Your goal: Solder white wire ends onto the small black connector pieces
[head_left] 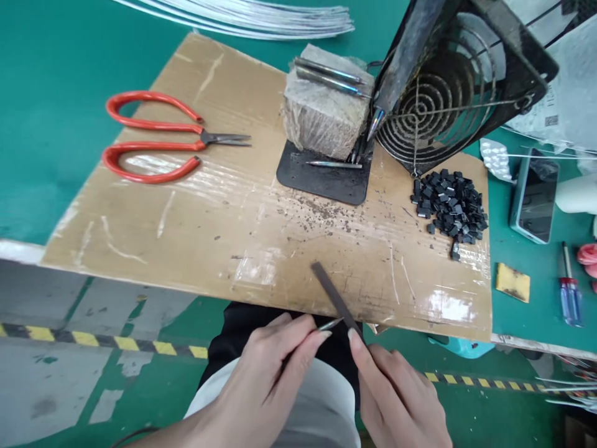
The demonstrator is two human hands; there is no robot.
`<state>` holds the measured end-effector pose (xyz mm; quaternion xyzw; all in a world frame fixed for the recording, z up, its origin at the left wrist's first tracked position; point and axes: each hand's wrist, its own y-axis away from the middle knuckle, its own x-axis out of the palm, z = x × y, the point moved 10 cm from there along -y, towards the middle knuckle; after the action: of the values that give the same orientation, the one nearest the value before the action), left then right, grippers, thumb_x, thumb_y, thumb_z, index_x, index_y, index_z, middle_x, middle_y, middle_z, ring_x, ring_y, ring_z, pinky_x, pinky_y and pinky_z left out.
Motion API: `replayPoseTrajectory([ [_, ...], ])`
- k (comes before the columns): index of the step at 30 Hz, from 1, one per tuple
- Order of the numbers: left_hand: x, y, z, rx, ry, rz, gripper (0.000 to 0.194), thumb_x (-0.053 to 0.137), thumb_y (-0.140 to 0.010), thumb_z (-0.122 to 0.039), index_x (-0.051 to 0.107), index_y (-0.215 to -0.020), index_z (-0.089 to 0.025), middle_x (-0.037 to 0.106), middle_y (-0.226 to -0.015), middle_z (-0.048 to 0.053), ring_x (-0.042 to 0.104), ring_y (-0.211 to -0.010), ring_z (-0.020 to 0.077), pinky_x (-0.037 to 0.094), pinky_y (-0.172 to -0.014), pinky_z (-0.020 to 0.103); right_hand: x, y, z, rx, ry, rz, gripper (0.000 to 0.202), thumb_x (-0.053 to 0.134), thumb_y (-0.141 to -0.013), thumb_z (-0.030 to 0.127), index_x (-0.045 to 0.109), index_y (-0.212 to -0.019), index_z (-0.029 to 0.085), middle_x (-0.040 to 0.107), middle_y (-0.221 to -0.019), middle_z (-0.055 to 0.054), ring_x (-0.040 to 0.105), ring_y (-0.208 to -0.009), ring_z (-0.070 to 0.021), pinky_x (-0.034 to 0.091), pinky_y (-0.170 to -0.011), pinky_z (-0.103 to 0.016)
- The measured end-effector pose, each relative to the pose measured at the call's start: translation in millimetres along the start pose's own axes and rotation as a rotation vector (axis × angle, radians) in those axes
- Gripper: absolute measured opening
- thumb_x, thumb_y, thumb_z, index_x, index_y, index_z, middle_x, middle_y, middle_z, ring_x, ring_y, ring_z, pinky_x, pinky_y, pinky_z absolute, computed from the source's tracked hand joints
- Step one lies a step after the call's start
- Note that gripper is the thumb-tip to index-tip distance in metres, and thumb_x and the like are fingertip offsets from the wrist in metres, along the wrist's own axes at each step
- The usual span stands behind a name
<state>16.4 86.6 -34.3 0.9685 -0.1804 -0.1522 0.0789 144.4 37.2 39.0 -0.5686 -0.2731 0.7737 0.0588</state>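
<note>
My left hand (275, 367) pinches a thin pointed metal tip (331, 324) between thumb and forefinger, its point facing right. In my right hand (396, 392) is a flat dark metal file (333, 291), slanting up and left over the front edge of the cardboard (196, 249). The metal tip's point is at or very near the file's edge; whether they touch I cannot tell. Beyond the hands, more metal tips (329, 78) lie on a plastic-wrapped block (326, 106), and another tip (334, 165) rests on the black base plate (321, 183).
Red-handled scissors (152, 137) lie at left. A soldering iron (401, 62) stands before a black fan (429, 106). Small black parts (452, 205) are heaped at right, near a phone (535, 196), yellow sponge (512, 282) and screwdriver (569, 292). White wires (252, 18) lie at the back.
</note>
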Motion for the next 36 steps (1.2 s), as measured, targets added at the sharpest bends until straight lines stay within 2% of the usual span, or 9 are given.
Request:
replayPoseTrajectory([
  [4,3.2,1.5,4.3,0.022,0.017,0.024,0.038,0.046,-0.106,-0.021,0.045,-0.068,-0.020,0.050,-0.061,-0.005,0.043,-0.055,0.0102,0.036,-0.055,0.023,-11.9,4.0,-4.9,0.025,0.032,-0.048,0.026,0.064,-0.095,0.000,0.082,-0.104,0.017,0.076,-0.074,0.000,0.066,-0.058,-0.0106,0.051,-0.061,-0.026],
  [10,-10.9,3.9,8.4,-0.009,-0.006,-0.075,0.038,0.045,-0.104,-0.018,0.040,-0.066,-0.021,0.044,-0.059,-0.005,0.029,-0.049,0.0105,0.029,-0.050,0.026,-12.6,10.2,-3.5,0.046,-0.053,0.086,0.037,0.061,-0.094,0.001,0.083,-0.112,0.025,0.077,-0.075,0.002,0.071,-0.059,-0.0119,0.057,-0.064,-0.026],
  [14,-12.6,2.6,2.7,0.019,-0.041,-0.093,0.039,0.049,-0.102,-0.016,0.038,-0.066,-0.021,0.041,-0.058,-0.006,0.032,-0.049,0.0100,0.028,-0.049,0.025,-4.1,3.5,2.2,0.038,-0.069,0.080,0.035,0.056,-0.096,0.000,0.084,-0.102,0.021,0.076,-0.073,0.001,0.069,-0.057,-0.0115,0.053,-0.059,-0.027],
  [19,-14.7,2.3,0.1,0.021,-0.069,-0.106,0.039,0.051,-0.102,-0.018,0.039,-0.065,-0.021,0.041,-0.056,-0.006,0.035,-0.049,0.0100,0.029,-0.049,0.026,1.8,-11.0,4.9,0.035,-0.103,0.021,0.031,0.056,-0.097,0.001,0.080,-0.112,0.014,0.079,-0.078,0.000,0.070,-0.061,-0.0109,0.053,-0.061,-0.026],
  [24,-14.7,2.1,1.2,-0.002,-0.073,-0.102,0.041,0.049,-0.104,-0.021,0.038,-0.065,-0.021,0.040,-0.056,-0.005,0.034,-0.051,0.0108,0.030,-0.050,0.025,-4.0,1.7,5.5,0.018,-0.075,0.088,0.033,0.060,-0.094,0.004,0.082,-0.111,0.020,0.078,-0.075,0.002,0.070,-0.059,-0.0107,0.055,-0.060,-0.024],
  [29,-16.7,1.6,-4.8,0.051,-0.154,-0.122,0.040,0.050,-0.101,-0.020,0.037,-0.064,-0.022,0.040,-0.055,-0.005,0.036,-0.050,0.0126,0.033,-0.054,0.027,-3.1,-3.5,3.9,0.068,-0.097,0.008,0.032,0.059,-0.094,0.001,0.080,-0.113,0.015,0.079,-0.080,0.000,0.071,-0.063,-0.0111,0.054,-0.062,-0.025],
  [36,-17.4,1.7,-13.7,0.133,-0.225,-0.131,0.038,0.050,-0.101,-0.015,0.035,-0.067,-0.022,0.040,-0.057,-0.006,0.038,-0.053,0.0125,0.034,-0.056,0.027,-6.0,2.9,4.5,0.052,-0.074,0.038,0.029,0.059,-0.095,0.002,0.082,-0.103,0.018,0.076,-0.073,0.001,0.069,-0.059,-0.0110,0.053,-0.060,-0.026],
])
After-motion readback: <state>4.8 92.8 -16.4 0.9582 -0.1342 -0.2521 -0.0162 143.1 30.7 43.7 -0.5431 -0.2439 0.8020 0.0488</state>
